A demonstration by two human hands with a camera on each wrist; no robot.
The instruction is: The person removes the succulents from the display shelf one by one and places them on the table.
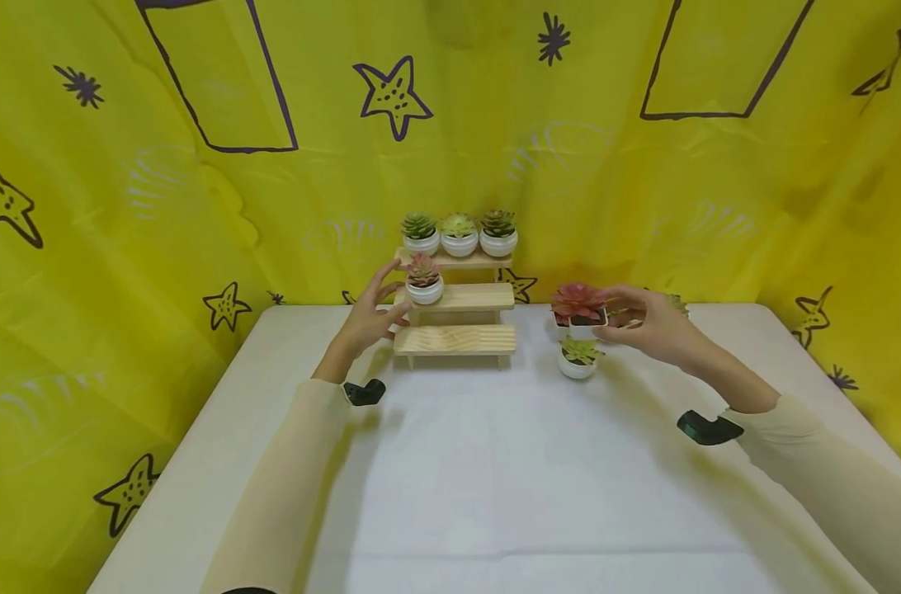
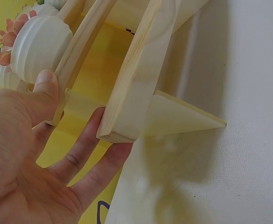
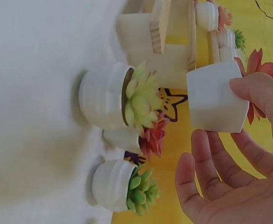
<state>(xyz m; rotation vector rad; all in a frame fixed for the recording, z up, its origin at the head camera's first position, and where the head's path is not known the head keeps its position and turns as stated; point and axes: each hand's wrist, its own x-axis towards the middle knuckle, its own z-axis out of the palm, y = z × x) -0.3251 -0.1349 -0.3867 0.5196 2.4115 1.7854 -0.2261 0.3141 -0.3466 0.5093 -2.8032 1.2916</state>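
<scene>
A three-tier wooden stand (image 1: pixel 455 339) stands at the back of the table. My left hand (image 1: pixel 370 318) grips its left end; in the left wrist view the thumb lies at the middle shelf (image 2: pixel 82 51) beside a round white pot (image 2: pixel 40 46), and two fingertips touch the lowest shelf's end. That pot holds a pink succulent (image 1: pixel 423 271). Right of the stand, my right hand (image 1: pixel 662 326) pinches a square white pot (image 3: pixel 215 98) with a red succulent (image 1: pixel 578 302) between thumb and fingers, raised off the table.
Three round pots with green succulents (image 1: pixel 459 235) line the top shelf. Below the raised pot, a round pot with a pale green succulent (image 3: pixel 143 98) stands on the white table (image 1: pixel 450 478). Another red succulent (image 3: pixel 153 136) and a green one (image 3: pixel 143 189) stand beyond. A yellow curtain (image 1: pixel 480 99) hangs behind.
</scene>
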